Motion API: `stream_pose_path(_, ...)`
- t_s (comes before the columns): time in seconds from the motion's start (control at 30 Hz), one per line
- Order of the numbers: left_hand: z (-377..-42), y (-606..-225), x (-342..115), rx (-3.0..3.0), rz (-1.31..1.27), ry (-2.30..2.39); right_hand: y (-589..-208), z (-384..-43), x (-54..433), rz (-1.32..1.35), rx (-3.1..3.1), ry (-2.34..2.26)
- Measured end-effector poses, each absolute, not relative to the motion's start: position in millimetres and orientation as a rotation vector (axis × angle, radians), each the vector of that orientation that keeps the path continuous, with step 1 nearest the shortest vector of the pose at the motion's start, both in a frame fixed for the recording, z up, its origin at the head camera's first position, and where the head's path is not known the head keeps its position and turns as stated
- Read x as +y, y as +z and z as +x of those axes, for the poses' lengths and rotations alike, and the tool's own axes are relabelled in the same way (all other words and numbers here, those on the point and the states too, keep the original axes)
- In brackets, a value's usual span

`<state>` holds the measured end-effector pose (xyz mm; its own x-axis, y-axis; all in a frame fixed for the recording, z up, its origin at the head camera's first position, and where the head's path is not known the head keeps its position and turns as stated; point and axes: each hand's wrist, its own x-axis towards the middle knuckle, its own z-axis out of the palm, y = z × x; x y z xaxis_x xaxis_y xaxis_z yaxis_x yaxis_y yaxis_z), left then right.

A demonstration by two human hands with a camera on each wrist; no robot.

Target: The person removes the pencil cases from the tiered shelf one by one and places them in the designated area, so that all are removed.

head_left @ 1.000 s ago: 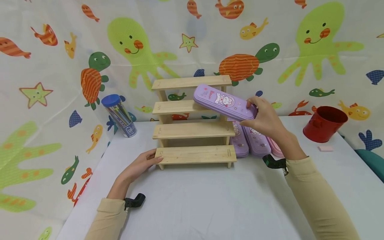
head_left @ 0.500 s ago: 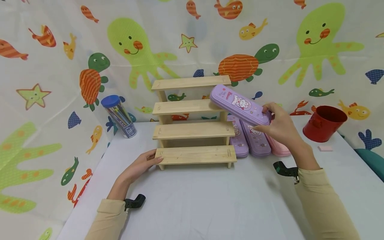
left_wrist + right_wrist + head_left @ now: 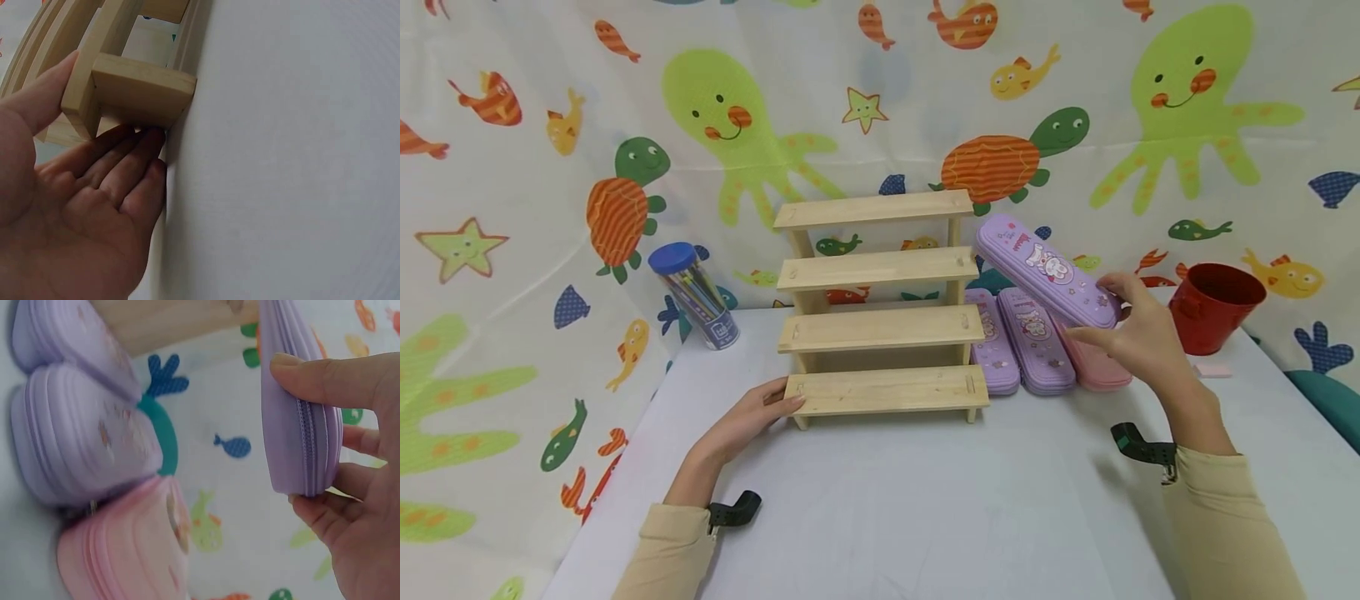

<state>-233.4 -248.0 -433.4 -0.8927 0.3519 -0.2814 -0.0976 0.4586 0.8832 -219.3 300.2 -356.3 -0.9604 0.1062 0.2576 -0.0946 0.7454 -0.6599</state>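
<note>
A stepped wooden shelf [image 3: 887, 392] with several boards stands mid-table. My left hand [image 3: 758, 421] holds the left end of its lowest board, thumb on the board and fingers against the wooden leg [image 3: 144, 90], as the left wrist view shows. My right hand [image 3: 1150, 337] grips a purple pencil case [image 3: 1047, 273] with a cartoon print by its lower right end. The case is raised and slanted, its far end up and to the left, beside the shelf. Below it on the table lie two more purple pencil cases [image 3: 1036, 346] and a pink pencil case [image 3: 1101, 368], partly hidden.
A red bucket [image 3: 1210, 312] stands at the back right, behind the right hand, with a small pink block [image 3: 1213, 371] in front of it. On the far left is a clear blue-lidded jar of pens [image 3: 696, 296]. A sea-animal curtain [image 3: 865, 158] hangs behind the table.
My right hand has carried the purple pencil case right and slightly down, away from the shelf boards to over the other cases. The left hand has stayed at the shelf.
</note>
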Motion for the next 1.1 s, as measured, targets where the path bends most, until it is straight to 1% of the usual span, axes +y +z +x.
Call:
stream_pose_path(0.4,-232.9,-437.7,-250.8,2.29,0.204,1.43,-364.6,-213.6,321.5,-0.194,-2.701,0.826)
stream_pose_path(0.77,-235.1,-435.6,-249.3,2.291,0.214,1.417,-377.1,-204.7,338.2,-0.28,-2.771,0.666)
stream_pose_path(1.1,-234.5,-434.6,-249.0,2.294,0.221,1.4,-386.9,-198.7,347.2,-0.424,-2.811,0.595)
